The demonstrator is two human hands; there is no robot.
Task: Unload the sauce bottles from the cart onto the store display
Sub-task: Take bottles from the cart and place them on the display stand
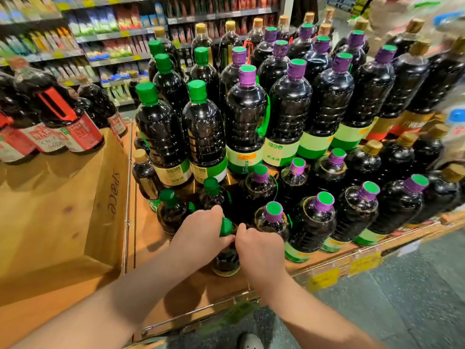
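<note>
On lower display shelf (161, 238), dark green-capped bottle (226, 250), both hands' fingers (247, 234) seemingly gripping its neck

"space" on cardboard box (75, 197)

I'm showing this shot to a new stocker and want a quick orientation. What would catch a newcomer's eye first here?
First, the mass of dark sauce bottles in tiers on the wooden display, with purple-and-green caps to the right and plain green caps to the left. At the front, the left hand and right hand meet around one green-capped bottle. Red-labelled bottles stand at far left.
</note>
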